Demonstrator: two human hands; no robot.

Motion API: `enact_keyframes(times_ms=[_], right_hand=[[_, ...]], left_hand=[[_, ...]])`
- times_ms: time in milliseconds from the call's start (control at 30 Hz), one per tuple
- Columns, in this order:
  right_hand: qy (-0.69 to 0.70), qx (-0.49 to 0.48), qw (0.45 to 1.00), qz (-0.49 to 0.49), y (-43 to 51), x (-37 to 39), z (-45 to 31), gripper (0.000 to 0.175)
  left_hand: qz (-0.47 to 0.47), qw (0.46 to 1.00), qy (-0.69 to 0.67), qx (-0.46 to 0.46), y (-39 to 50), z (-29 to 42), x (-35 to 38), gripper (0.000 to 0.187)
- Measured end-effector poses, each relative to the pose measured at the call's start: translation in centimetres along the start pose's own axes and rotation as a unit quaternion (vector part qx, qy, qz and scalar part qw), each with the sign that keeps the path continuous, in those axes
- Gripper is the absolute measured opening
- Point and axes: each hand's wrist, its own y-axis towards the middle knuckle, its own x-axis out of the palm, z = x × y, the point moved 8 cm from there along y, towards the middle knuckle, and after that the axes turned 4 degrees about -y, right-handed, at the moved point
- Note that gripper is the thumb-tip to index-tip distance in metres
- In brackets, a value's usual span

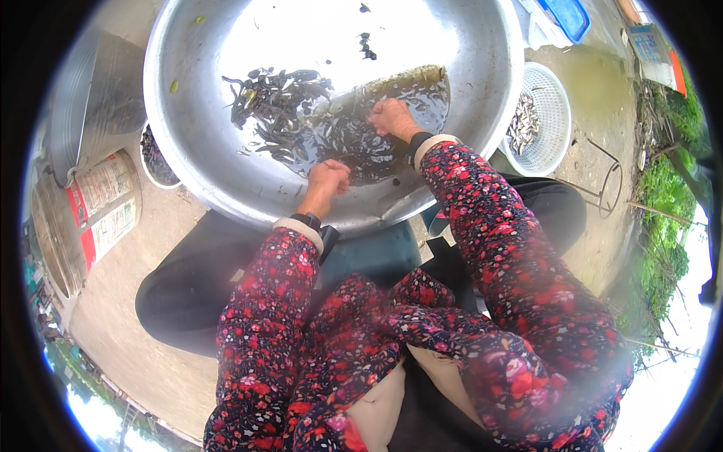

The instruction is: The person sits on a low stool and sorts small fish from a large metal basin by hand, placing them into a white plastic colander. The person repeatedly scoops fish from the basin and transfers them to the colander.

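A wide metal basin lies before me, with murky water pooled on its near right side. Many small fish float in that water. To the left of it, a dark heap of small fish rests on the basin floor. My left hand is over the near edge of the pool, its fingers curled. Farther right, my right hand hovers at the water with its fingers bent inward. Whether either hand holds a fish is hidden by the fingers. Small dark clumps sit near the far side of the basin.
Right of the basin, a white plastic colander contains small fish. A white bowl with dark contents is at the left, near a labelled plastic bucket and a metal tub. A blue-rimmed container and a wire frame are at right.
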Motion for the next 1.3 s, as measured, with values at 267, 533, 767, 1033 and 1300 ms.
enact_keyframes(times_ms=[267, 533, 767, 1033, 1300], right_hand=[[0.261, 0.053, 0.959, -0.098, -1.1, 2.1, -0.9, 0.01], [0.077, 0.081, 0.994, -0.006, 0.2, 8.4, -4.2, 0.023], [-0.18, -0.007, 0.977, 0.111, -0.4, 9.2, -6.8, 0.03], [-0.003, 0.031, 0.999, -0.009, 0.3, 8.7, -4.2, 0.032], [-0.242, -0.163, 0.948, 0.131, 0.6, 8.1, -10.7, 0.017]], left_hand=[[0.016, 1.0, 0.001, -0.003, 0.1, -0.4, -0.6, 0.01], [0.022, 0.999, -0.022, -0.016, 0.6, -1.1, -1.5, 0.01], [0.031, 0.999, -0.039, -0.021, 0.2, -0.9, -2.1, 0.008], [0.031, 0.999, -0.041, -0.008, -0.1, -0.7, -2.2, 0.009], [0.026, 0.998, -0.05, -0.014, 0.5, -0.9, -2.5, 0.006]])
